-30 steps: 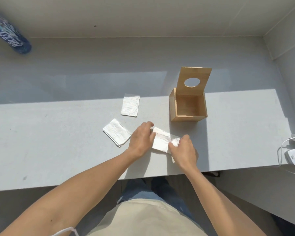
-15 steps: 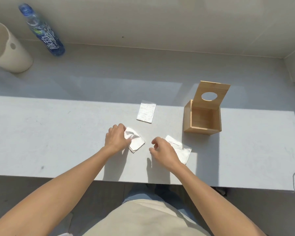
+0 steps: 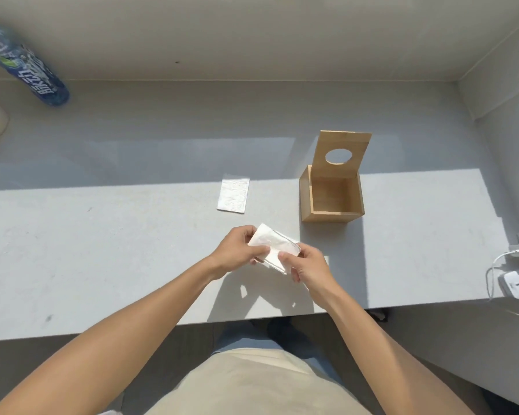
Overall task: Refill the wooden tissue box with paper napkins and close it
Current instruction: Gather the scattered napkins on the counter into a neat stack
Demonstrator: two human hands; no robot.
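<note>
Seen from above: left hand (image 3: 237,253) and right hand (image 3: 307,268) both closed on a small stack of white paper napkins (image 3: 274,250), pinched at opposite ends and lifted just above the grey table (image 3: 102,250). Beyond, to the right — wooden tissue box (image 3: 331,196), empty, hinged lid (image 3: 342,154) propped upright. One more folded napkin (image 3: 233,196) lying flat left of the box. Blue bottle (image 3: 27,67) far left.

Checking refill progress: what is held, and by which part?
Stacked napkins: left hand grips their left end, right hand their right end.
</note>
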